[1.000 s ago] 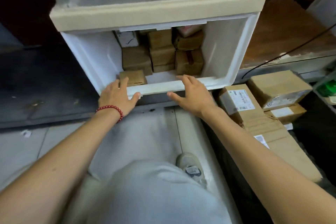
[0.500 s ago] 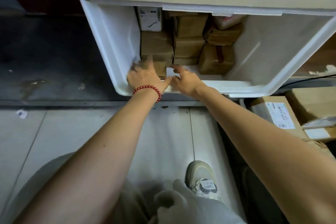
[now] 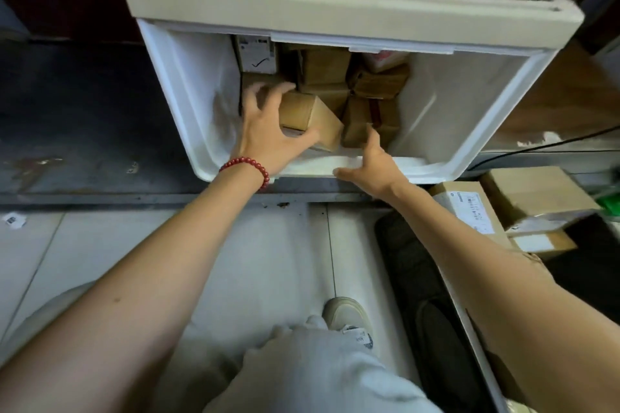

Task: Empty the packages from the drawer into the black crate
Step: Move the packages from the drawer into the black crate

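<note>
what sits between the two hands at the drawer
Head view: the small brown box the left hand grips, then bare white drawer floor up to the right hand.

Storeroom: labelled cartons (image 3: pixel 533 194) piled beside packed drawer (image 3: pixel 469 131).

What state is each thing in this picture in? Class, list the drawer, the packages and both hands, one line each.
drawer: pulled open, packages inside.
small brown box: tilted, inside the drawer, held by the left hand.
left hand: fingers curled round the small brown box.
right hand: open, resting on the drawer's front rim.
stacked packages: piled at the back of the drawer.
labelled boxes: outside the drawer, on the right.
</note>
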Motion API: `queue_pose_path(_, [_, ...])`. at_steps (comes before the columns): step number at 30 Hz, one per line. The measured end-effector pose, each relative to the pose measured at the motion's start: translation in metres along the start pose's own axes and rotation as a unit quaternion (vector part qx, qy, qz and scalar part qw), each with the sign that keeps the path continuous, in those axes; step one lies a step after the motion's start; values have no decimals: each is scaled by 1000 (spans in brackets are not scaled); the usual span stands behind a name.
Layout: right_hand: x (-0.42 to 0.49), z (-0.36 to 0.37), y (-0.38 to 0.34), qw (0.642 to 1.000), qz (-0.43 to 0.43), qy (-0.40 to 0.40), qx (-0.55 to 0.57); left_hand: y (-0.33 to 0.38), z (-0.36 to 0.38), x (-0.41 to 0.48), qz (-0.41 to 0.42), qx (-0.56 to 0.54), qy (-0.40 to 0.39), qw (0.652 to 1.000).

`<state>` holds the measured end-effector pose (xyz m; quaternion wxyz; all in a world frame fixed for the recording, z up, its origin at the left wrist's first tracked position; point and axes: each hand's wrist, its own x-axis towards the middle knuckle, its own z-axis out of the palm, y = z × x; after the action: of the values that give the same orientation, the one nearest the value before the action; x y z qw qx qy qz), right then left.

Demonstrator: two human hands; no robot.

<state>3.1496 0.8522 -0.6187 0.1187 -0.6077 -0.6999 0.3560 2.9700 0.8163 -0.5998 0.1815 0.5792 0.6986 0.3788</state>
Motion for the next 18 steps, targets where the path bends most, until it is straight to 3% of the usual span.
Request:
queue_pose_path(6, [-53,-16,24,977,18,63,201,42,-1,-58,13,-67,-40,997])
queue_pose_path(11, [-103,0,44,921,43,73,380,61,6,-109,-9,-59,12,998])
queue_pose_path(14, [-130,4,54,911,23,49,409,65,3,-117,-39,-73,16,996])
queue_pose_path(18, [-154,-2,67,884,32,74,461,66,3,-111,-77,-113,-30,990])
